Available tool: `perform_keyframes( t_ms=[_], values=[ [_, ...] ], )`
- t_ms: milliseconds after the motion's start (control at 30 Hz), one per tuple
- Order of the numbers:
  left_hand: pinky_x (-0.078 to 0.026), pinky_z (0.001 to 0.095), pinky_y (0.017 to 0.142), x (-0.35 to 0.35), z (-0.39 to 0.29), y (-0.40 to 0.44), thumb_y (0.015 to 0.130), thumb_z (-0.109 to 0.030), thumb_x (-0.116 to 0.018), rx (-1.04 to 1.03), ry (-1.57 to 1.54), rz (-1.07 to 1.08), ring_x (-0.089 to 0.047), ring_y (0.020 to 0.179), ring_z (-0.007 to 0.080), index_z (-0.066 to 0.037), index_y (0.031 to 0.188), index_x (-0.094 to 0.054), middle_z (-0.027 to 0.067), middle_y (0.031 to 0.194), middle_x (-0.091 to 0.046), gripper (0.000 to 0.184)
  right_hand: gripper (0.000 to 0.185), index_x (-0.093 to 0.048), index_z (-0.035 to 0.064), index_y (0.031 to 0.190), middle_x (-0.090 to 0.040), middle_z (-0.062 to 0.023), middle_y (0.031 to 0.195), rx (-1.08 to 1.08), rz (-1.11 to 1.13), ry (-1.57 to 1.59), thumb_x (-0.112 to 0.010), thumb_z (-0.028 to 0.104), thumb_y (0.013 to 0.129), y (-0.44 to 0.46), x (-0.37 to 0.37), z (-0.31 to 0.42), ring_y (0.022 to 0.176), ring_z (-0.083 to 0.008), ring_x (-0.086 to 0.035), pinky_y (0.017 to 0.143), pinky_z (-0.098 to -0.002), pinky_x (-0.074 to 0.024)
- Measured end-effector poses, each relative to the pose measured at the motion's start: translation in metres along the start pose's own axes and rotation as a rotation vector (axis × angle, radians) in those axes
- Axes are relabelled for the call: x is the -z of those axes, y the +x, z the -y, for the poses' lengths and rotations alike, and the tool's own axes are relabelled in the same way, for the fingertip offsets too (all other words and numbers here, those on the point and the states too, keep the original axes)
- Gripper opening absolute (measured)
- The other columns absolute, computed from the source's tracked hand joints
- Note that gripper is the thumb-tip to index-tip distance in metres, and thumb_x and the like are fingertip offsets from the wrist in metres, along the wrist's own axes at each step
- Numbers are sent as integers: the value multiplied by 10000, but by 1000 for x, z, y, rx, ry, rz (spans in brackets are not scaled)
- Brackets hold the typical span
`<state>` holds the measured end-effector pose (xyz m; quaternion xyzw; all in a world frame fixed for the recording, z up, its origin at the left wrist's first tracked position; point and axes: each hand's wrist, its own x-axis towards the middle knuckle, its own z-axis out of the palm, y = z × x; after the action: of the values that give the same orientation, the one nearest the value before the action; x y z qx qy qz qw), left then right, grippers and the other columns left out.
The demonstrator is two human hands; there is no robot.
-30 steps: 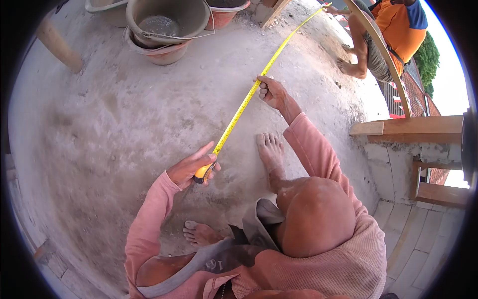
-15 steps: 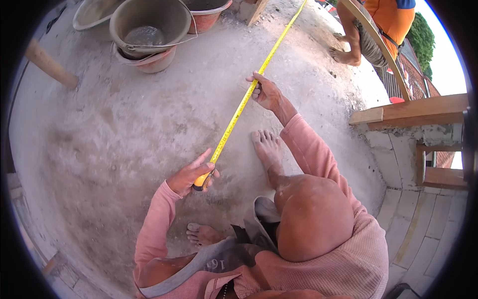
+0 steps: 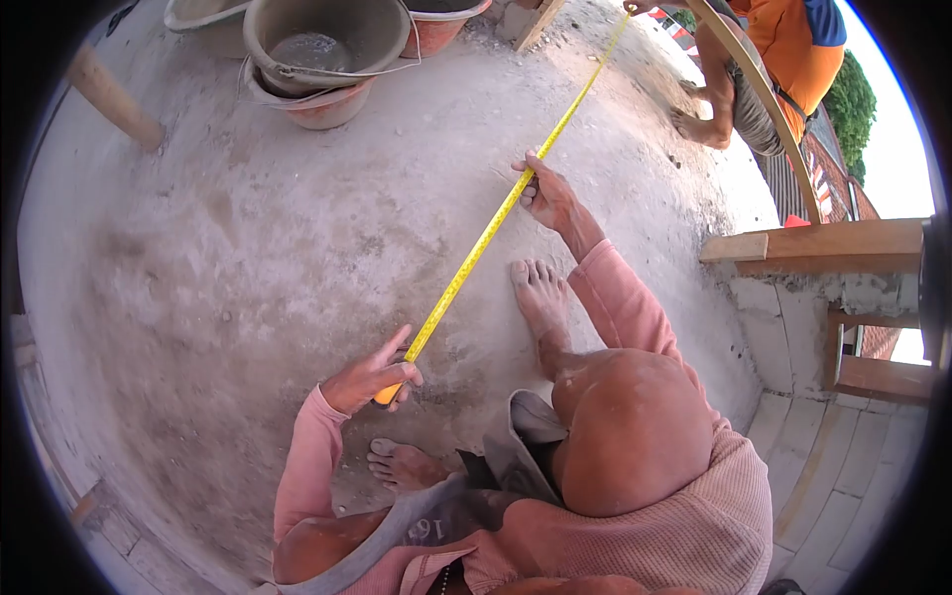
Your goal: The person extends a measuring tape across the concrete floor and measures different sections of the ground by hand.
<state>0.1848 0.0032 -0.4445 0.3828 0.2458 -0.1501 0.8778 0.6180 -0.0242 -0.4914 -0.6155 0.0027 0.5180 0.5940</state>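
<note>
A yellow tape measure point(image 3: 466, 268) stretches diagonally over the dusty floor, its blade pulled far out of the case. My left hand point(image 3: 365, 381) is closed around the yellow-and-black case, thumb on top where the blade comes out. Farther along, my right hand point(image 3: 551, 196) pinches the blade between thumb and fingers. At the far end, a co-worker's hand point(image 3: 645, 6) is at the blade's tip, partly cut off by the frame edge. The blade runs fairly straight between us.
Stacked mortar buckets point(image 3: 327, 109) stand at the upper left, beside a wooden post point(image 3: 114, 104). The co-worker in an orange shirt point(image 3: 778, 50) crouches behind a curved wooden strip point(image 3: 759, 84). A wooden beam point(image 3: 843, 243) tops the block wall point(image 3: 813, 466) on the right.
My left hand and the case have shifted slightly down and left. My right hand sits a little lower and farther right. The blade's far end and the co-worker's hand now show.
</note>
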Motion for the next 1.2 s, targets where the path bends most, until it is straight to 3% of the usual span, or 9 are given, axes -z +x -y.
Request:
perform_keyframes(
  t_ms=[167,300,467,567,667,900,1000,1100,1200],
  values=[
    [-491,280,621,6,15,-18,953,-269,-617,20,-42,-27,-564,777,137,-65,1568,29,133,1076,-571,915,353,-677,58,914,-393,56,663,-41,47,-87,-581,389,990,-9,-5,-15,555,-63,-377,488,-214,-344],
    [-491,279,622,10,22,-23,949,-281,-622,15,11,-61,-563,779,133,-62,1568,30,128,1082,-568,925,319,-674,65,922,-399,56,673,-237,221,-65,-589,366,987,-57,-32,-48,587,-65,-395,508,-215,-352],
    [-484,278,673,11,24,-35,948,-308,-609,20,41,-42,-560,800,137,-18,1555,51,106,1057,-581,942,337,-676,64,920,-394,52,671,-347,350,-147,-590,383,985,-78,-41,-51,581,-66,-390,507,-211,-356],
    [-479,279,695,9,21,-44,945,-311,-607,42,74,-32,-560,810,140,3,1549,59,89,1037,-587,953,379,-682,60,915,-384,52,667,-212,165,-34,-580,417,987,-53,-28,-39,558,-69,-368,492,-211,-346],
    [-479,279,691,10,25,-51,939,-299,-608,49,54,-40,-559,806,139,4,1549,55,87,1028,-586,950,410,-673,71,912,-425,50,710,-109,150,-62,-565,460,985,-40,-20,-28,555,-58,-365,478,-225,-342],
    [-469,264,659,9,35,-52,949,-296,-593,38,41,-100,-543,761,122,9,1550,38,74,991,-602,923,473,-666,46,946,-367,44,714,-249,249,-163,-537,499,989,-61,-42,-62,609,-76,-339,518,-223,-310],
    [-472,256,635,4,38,-36,951,-347,-590,-19,8,-176,-561,754,112,-22,1542,-187,79,1007,-601,785,474,-663,53,946,-352,46,709,-214,228,-177,-525,505,992,-47,-37,-59,607,-75,-331,515,-223,-304],
    [-470,248,620,-3,36,-13,964,-402,-564,-50,-53,-232,-559,715,104,-25,1384,-444,65,945,-617,577,493,-674,58,951,-358,49,719,-168,220,-212,-521,525,987,-31,-27,-52,613,-71,-332,521,-226,-310],
    [-483,250,611,-12,22,6,966,-443,-553,-48,-34,-338,-581,699,105,-37,1206,-547,61,903,-625,472,516,-673,61,957,-352,55,703,-138,184,-234,-502,546,987,-10,-19,-43,598,-66,-323,512,-231,-302]
  ],
)
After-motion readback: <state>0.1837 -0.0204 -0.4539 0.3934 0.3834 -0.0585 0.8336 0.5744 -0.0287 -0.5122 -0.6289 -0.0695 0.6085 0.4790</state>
